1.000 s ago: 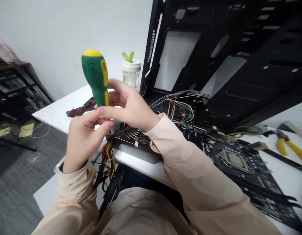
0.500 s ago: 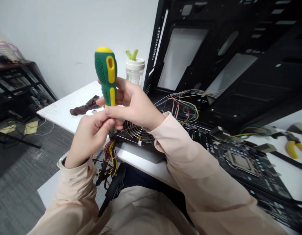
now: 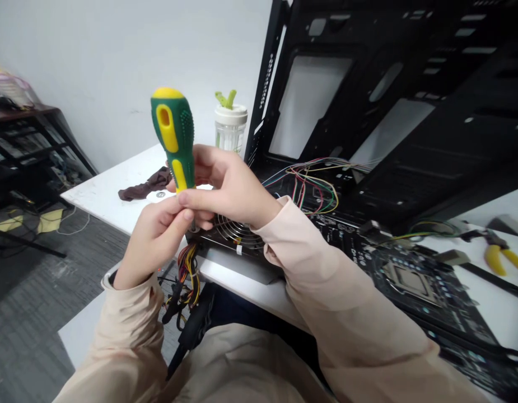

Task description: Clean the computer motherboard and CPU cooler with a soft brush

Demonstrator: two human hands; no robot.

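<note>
A green and yellow screwdriver (image 3: 175,137) stands upright, handle up, over the corner of a power supply (image 3: 237,240) with a round fan grille. My right hand (image 3: 225,187) is closed round the lower end of the handle. My left hand (image 3: 155,238) pinches at the shaft just below, fingers together; the tip is hidden behind both hands. A bundle of coloured wires (image 3: 185,274) hangs from the power supply over the table edge.
An open black computer case (image 3: 368,101) stands behind, with loose coloured wires (image 3: 313,182) at its base. A motherboard (image 3: 410,280) lies to the right, yellow-handled pliers (image 3: 500,257) beyond it. A lidded jar (image 3: 229,129) and a dark cloth (image 3: 145,184) sit at the back left of the white table (image 3: 103,196).
The screwdriver handle has turned about its axis, the yellow stripe now facing left, and it has tilted slightly. Both hands stay in the same grip.
</note>
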